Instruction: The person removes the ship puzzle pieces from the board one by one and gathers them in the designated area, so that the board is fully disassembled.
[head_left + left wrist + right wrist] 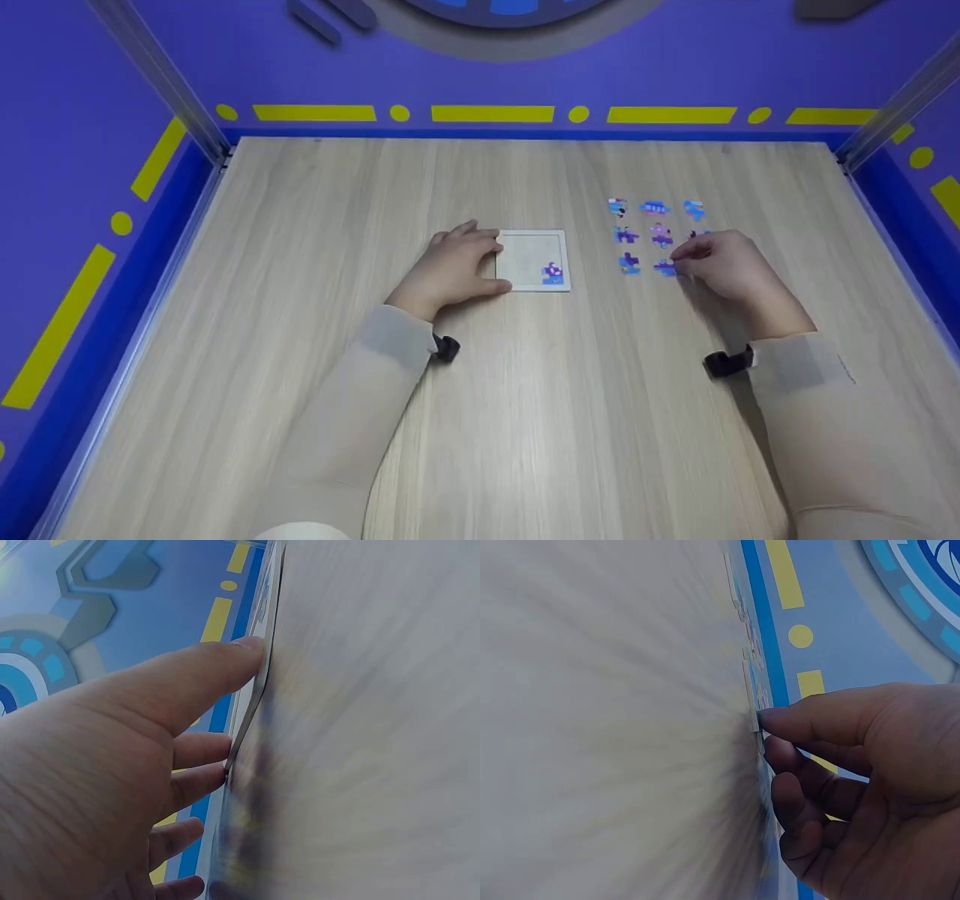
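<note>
A square white puzzle tray (529,288) lies flat on the table, with one purple-and-blue jigsaw piece (553,274) in its near right corner. My left hand (457,266) holds the tray's left side, thumb at the near corner and fingertips at the far one. In the left wrist view, the thumb (217,675) presses the tray's edge (251,701). To the right, my right hand (724,262) pinches a purple jigsaw piece (664,267) at its right end between thumb and index finger. That piece appears edge-on in the right wrist view, where its lift off the table cannot be told.
Other loose jigsaw pieces lie in rows right of the tray, among them a blue one (694,209) and a pink one (661,235). My right hand partly covers another piece (699,234). Blue walls (480,82) border the wooden table (517,420).
</note>
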### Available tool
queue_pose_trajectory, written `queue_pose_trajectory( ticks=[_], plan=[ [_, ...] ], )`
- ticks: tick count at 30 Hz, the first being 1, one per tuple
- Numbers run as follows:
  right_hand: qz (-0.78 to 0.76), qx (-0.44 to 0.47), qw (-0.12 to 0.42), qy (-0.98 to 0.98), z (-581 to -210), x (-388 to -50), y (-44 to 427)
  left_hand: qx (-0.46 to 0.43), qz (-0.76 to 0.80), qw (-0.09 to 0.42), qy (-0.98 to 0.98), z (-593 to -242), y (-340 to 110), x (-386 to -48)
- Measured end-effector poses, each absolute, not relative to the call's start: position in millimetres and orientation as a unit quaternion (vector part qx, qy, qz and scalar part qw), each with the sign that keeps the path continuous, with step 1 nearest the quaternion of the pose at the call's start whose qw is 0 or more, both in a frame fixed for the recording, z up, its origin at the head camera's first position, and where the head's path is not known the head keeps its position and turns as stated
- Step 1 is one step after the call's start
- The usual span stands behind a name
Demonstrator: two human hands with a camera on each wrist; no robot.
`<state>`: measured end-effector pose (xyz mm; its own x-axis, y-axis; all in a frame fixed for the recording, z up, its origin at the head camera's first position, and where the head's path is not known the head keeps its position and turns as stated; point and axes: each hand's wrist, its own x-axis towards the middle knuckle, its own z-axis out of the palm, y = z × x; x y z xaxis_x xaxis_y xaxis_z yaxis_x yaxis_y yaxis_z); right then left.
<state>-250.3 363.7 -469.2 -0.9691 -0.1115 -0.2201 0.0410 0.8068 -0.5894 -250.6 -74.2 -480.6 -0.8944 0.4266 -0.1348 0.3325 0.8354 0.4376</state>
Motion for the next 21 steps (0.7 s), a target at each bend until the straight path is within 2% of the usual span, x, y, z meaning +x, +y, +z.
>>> queue_pose_trajectory(
  ticks=[8,21],
  plan=[
    [-0.309,-0.024,0.120,0.943,-465,-250,357,0.196,0.207,0.115,0.952,-481,-77,-251],
    [-0.338,-0.059,0.113,0.933,-445,-245,317,0.195,0.204,0.121,0.952,-483,-76,-252]
  ],
)
